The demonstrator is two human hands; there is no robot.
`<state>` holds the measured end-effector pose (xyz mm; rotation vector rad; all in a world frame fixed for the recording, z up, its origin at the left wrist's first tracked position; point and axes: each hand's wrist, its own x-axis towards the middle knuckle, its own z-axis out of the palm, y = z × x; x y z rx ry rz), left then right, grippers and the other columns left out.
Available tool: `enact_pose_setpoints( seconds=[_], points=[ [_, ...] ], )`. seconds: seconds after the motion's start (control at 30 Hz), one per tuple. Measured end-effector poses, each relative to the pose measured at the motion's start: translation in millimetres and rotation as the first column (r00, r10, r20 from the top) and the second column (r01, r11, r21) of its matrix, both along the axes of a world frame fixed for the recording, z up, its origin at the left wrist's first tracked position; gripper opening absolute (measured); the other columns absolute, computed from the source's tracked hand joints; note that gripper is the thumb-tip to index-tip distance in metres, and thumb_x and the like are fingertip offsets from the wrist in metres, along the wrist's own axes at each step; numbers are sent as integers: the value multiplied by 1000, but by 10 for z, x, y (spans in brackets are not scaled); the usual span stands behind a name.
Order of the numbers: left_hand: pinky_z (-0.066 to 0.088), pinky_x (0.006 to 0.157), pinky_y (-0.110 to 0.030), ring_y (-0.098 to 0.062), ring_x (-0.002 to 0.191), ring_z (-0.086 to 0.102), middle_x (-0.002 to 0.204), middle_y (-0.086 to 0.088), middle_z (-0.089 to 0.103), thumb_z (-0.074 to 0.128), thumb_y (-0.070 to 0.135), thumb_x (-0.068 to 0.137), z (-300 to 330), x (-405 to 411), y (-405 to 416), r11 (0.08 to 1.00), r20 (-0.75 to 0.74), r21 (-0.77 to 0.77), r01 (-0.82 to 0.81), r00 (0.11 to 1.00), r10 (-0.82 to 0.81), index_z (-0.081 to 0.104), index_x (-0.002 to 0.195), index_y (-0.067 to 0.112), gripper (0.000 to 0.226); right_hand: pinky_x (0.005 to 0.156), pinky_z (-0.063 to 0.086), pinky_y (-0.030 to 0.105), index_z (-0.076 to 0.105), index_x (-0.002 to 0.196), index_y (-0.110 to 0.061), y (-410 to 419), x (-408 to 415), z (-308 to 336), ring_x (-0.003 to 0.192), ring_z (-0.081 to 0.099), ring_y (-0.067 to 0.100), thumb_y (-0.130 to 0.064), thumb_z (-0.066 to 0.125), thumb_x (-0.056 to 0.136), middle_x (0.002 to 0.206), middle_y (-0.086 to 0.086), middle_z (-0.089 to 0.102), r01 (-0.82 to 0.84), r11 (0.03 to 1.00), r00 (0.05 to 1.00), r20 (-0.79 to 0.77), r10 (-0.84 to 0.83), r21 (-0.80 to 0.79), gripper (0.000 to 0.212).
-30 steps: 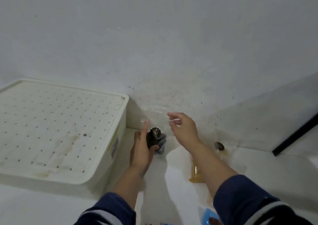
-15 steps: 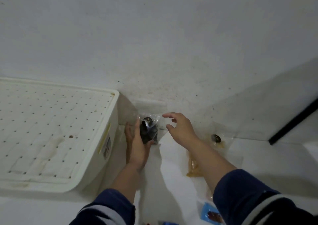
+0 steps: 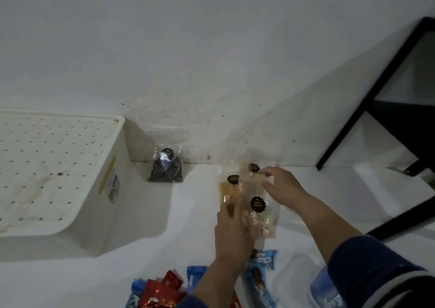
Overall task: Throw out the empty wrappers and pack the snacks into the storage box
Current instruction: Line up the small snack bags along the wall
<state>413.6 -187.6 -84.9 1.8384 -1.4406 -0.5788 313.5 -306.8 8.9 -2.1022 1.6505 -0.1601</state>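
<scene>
I see a white floor [image 3: 183, 241] meeting a scuffed, speckled white wall [image 3: 211, 60] just beyond both hands. Far to the left of my left hand [image 3: 231, 232] sits the white storage box [image 3: 110, 213], its perforated lid on and one corner against the wall; in the gap between box and hands a dark snack bag [image 3: 166, 167] leans upright at the wall's foot. My left hand lies blurred over the near end of the clear snack packets [image 3: 249, 197]; I cannot tell whether its fingers grip them. My right hand [image 3: 281, 185] is at their far end, thumb and forefinger curled as if pinching the plastic by a black round label. Nearer to me than the left hand, blue and red wrapped snacks [image 3: 160, 291] lie on the floor, with a blue bar [image 3: 259, 274] and a clear plastic lid [image 3: 294, 277] under my right forearm. Right of the right hand stands a black frame [image 3: 367, 95]; bare floor lies between it and that hand, and between box and left hand.
</scene>
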Motion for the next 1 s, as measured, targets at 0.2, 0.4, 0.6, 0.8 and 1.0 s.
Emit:
enact_pose_setpoints(
  seconds=[0.2,0.4,0.6,0.8,1.0],
  points=[
    [48,87,-25,-7,108,51,142,3,31,71,28,83,-96,-163,-25,996,-165,68,65,985,-53,-12,140,61,106,78,46,26,64,115,-14,-3,-232,-104,93,58,18,-4,49,93,109,4,60,180,983,977,108,-182,26,29],
    [52,71,-24,-2,100,49,147,10,32,63,6,85,-5,30,57,996,-77,22,83,994,-81,-15,136,63,109,85,52,32,72,101,-18,57,-178,122,98,63,22,-14,53,94,108,3,68,124,992,992,32,-124,8,21],
    [58,79,-34,-12,86,58,103,10,45,68,6,82,-1,480,306,999,-208,9,31,978,-29,7,143,60,102,73,45,23,72,94,-18,308,154,198,89,60,17,-12,58,89,93,0,65,61,998,969,239,-57,-6,16],
    [49,85,-22,0,87,52,102,15,46,71,11,82,-91,838,641,995,-162,92,-32,986,47,10,147,47,96,72,43,20,72,98,-4,635,458,2,81,56,14,-5,62,87,86,3,63,-43,999,959,280,38,10,15],
    [52,84,-27,-5,91,53,107,9,47,67,9,84,-59,881,696,998,-179,65,-24,983,35,4,150,45,97,55,36,10,70,89,-11,634,483,2,71,52,10,-17,63,89,72,-7,55,-51,999,972,229,46,13,9]
  ],
)
